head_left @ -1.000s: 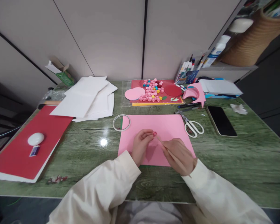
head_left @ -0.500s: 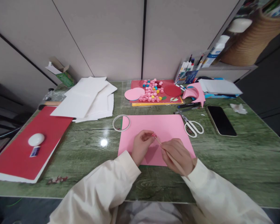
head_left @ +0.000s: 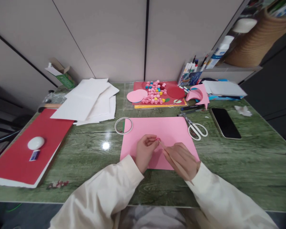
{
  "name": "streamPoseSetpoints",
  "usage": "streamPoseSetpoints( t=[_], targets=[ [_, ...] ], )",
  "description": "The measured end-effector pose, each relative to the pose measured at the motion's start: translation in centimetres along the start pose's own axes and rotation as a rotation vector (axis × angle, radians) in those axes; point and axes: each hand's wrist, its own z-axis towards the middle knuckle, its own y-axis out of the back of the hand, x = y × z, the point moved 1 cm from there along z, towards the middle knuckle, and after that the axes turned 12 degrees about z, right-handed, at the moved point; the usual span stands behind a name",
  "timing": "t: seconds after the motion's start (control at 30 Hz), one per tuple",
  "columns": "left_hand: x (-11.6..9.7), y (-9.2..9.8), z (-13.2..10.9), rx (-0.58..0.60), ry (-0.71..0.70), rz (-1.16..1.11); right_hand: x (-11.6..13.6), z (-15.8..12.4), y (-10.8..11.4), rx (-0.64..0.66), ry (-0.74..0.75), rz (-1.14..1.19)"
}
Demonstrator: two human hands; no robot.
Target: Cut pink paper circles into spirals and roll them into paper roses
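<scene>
Over a pink sheet (head_left: 154, 127), my left hand (head_left: 145, 151) pinches a small pink curled strip (head_left: 158, 139) between thumb and fingertips. My right hand (head_left: 182, 160) is closed around a thin wooden stick (head_left: 162, 145), whose tip touches the curl. The stick's far part runs back under the palm toward the wrist. A white tape ring (head_left: 115, 127) overlaps the sheet's upper left corner. White-handled scissors (head_left: 194, 131) lie at its right edge.
Small pink, blue and yellow pieces (head_left: 154, 92) lie on red sheets behind. A phone (head_left: 225, 123) rests at right, near pens (head_left: 192, 107). White papers (head_left: 85, 98) and a red sheet (head_left: 47, 133) with a white round object (head_left: 36, 143) lie at left.
The stick's tip and the pink curl have shifted very slightly between my fingers. Both hands keep their grips in nearly the same place.
</scene>
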Motion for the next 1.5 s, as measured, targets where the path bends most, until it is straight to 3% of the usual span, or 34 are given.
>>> streamPoseSetpoints(
  t=[0.27, 0.43, 0.57, 0.67, 0.8, 0.97, 1.1, 1.27, 1.5],
  targets=[
    [0.3, -0.3, -0.4, 0.051, 0.034, -0.028, -0.1, -0.3, 0.6, 0.021, 0.015, -0.006],
    [0.1, -0.1, -0.1, 0.061, 0.054, -0.106, -0.8, -1.7, 0.7, -0.045, -0.053, 0.183],
    [-0.1, 0.2, 0.1, 0.122, 0.052, -0.139, -1.3, -1.9, 0.5, -0.189, -0.271, 0.233],
    [0.0, 0.4, 0.2, 0.151, 0.054, -0.143, -1.5, -1.8, 0.1, -0.183, -0.419, 0.245],
    [0.2, 0.6, 0.3, 0.152, 0.033, -0.120, -1.6, -2.0, -0.5, -0.192, -0.455, 0.269],
    [0.1, 0.4, 0.2, 0.175, 0.032, -0.107, -1.8, -1.5, -0.9, -0.198, -0.683, 0.296],
    [0.0, 0.3, 0.0, 0.196, 0.041, -0.084, -2.1, -0.9, -1.0, -0.147, -0.735, 0.487],
    [-0.6, 0.1, -0.4, 0.213, -0.046, 0.014, -2.9, -1.1, -1.2, -0.149, -0.776, 0.745],
    [-1.0, -0.3, -1.1, 0.113, -0.054, 0.132, -2.6, -1.0, -1.4, -0.188, -0.756, 0.772]
  ],
)
